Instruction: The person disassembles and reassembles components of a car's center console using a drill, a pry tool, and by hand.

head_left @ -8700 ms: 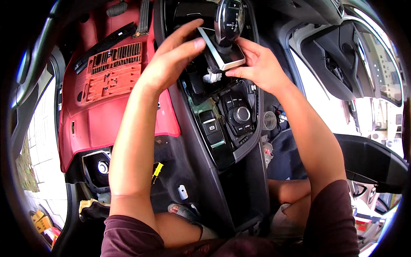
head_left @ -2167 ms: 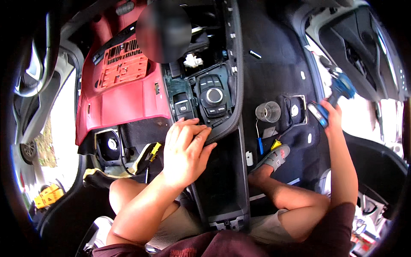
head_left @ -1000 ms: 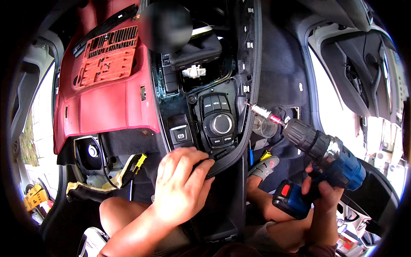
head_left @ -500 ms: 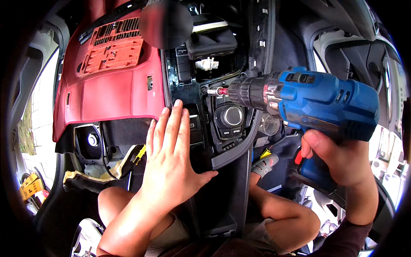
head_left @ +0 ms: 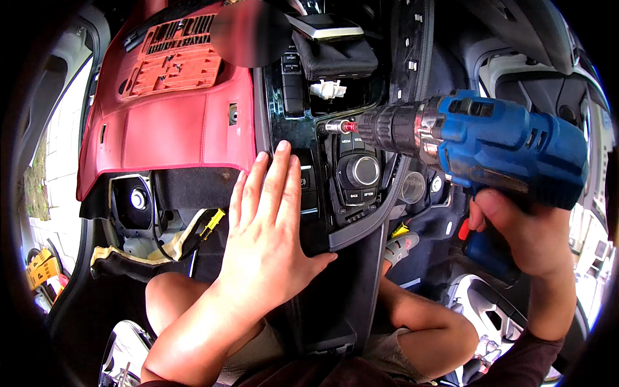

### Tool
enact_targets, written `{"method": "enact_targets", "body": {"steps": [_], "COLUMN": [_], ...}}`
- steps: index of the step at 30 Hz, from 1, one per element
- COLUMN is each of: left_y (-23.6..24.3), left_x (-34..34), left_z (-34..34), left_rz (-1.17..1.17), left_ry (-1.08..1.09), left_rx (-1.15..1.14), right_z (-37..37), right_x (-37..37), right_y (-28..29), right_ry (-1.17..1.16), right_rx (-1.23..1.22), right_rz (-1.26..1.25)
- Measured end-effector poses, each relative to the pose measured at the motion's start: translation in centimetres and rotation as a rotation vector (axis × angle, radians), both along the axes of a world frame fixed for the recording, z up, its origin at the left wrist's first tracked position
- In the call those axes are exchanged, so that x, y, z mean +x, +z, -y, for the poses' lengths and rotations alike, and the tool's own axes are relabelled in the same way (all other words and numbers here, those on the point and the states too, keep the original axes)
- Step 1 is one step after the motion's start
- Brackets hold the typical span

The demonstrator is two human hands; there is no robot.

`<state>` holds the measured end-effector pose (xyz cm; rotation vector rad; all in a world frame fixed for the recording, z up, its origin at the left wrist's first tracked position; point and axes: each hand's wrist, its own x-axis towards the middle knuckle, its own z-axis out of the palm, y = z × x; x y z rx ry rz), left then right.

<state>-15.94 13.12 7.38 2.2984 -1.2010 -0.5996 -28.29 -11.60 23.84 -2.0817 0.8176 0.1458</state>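
Observation:
My right hand (head_left: 529, 235) is wrapped around the handle of a blue cordless drill (head_left: 509, 145). The drill lies nearly level across the centre console, and its silver socket bit (head_left: 338, 127) meets the upper left corner of the control panel with a round knob (head_left: 362, 171). Whether a screw sits at the tip is hidden. Fingers stretched out, my left hand (head_left: 264, 226) rests palm down on the glossy black console trim (head_left: 284, 129), left of the knob panel.
A red padded seat back (head_left: 167, 135) lies at left, with an orange tool case (head_left: 174, 61) holding bits on it. A black leather gear cover (head_left: 335, 55) and a white connector (head_left: 327, 89) are above the panel. A yellow connector (head_left: 213, 224) sits by the seat's lower edge.
The view has shifted, so the console and drill appear slightly farther right. Both hands keep their poses, and the bit stays at the same panel corner.

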Motion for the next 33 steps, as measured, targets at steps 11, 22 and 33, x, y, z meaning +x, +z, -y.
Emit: {"method": "enact_targets", "body": {"steps": [11, 22, 33], "left_y": [-0.1, -1.8, -5.4], "left_x": [0.2, 2.7, 4.6], "left_z": [0.3, 1.4, 6.1], "left_rz": [-0.019, 0.09, 0.425], "left_ry": [-0.022, 0.084, 0.241], "left_rx": [0.006, -0.299, -0.314], "right_z": [-0.4, 1.5, -1.4], "right_x": [0.1, 3.1, 7.4], "right_y": [0.1, 1.4, 4.3], "right_ry": [0.033, 0.291, 0.377], "right_rx": [-0.077, -0.366, -0.183], "right_rz": [0.047, -0.007, -0.206]}}
